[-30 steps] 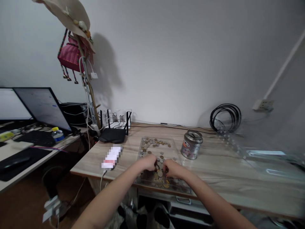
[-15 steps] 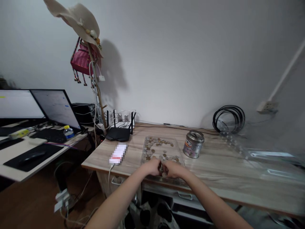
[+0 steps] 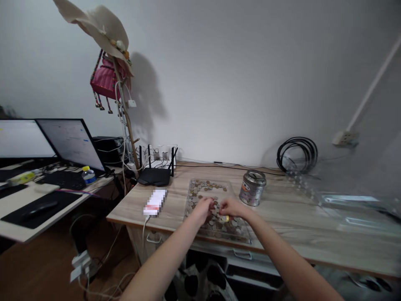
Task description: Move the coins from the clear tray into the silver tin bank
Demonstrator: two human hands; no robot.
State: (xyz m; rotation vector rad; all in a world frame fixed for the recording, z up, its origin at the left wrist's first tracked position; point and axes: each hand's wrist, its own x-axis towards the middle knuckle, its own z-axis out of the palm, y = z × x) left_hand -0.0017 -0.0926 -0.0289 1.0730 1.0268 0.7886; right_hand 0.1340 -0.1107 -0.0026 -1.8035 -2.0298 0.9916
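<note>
A clear flat tray (image 3: 244, 238) lies near the front edge of the wooden desk (image 3: 282, 225), covered with several coins (image 3: 203, 188). Both hands rest over the middle of the tray, close together. My left hand (image 3: 205, 207) has its fingers curled down onto the coins. My right hand (image 3: 230, 207) is closed in a pinch over the coins; a small yellow bit shows under it. What each hand holds is too small to name. A metal tin can (image 3: 252, 188) with a slotted top stands just right of the tray.
A phone (image 3: 155, 202) on a cable lies left of the tray. A black router (image 3: 156, 174) and power strip sit at the back left. Coiled black cable (image 3: 297, 154) leans at the wall. A clear plastic box (image 3: 351, 205) sits right. Monitors (image 3: 67, 142) fill a side desk.
Both hands moved from the tray's near edge toward its middle. The camera view shifted slightly.
</note>
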